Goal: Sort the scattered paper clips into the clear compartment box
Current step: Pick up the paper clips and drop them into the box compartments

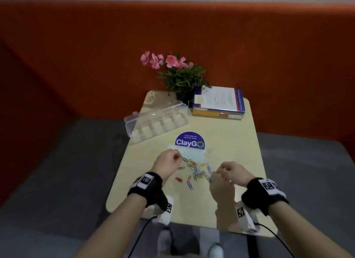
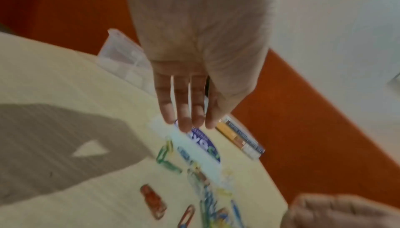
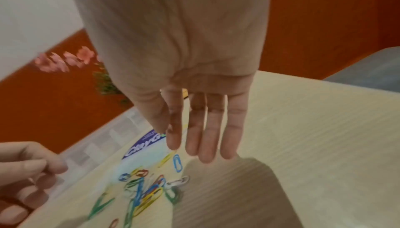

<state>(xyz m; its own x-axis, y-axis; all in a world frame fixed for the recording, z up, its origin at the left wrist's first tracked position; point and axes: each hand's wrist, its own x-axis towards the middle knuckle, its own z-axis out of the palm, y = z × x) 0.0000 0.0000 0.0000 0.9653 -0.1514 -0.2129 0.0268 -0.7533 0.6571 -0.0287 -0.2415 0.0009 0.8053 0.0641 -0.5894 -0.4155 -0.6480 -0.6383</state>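
Note:
Several coloured paper clips lie scattered mid-table, partly on a small clear pouch. A red clip lies apart at the left. The clear compartment box stands with its lid raised at the far left, its cells looking bare. My left hand hovers over the pile's left edge with fingers loosely bent, beside a blue clip. My right hand hovers over the pile's right edge, fingers hanging down. I see nothing held in either hand.
A stack of books and a potted pink-flowered plant stand at the table's far end. A round blue ClayGo sticker lies behind the pouch. The small beige table is ringed by grey seating and an orange wall.

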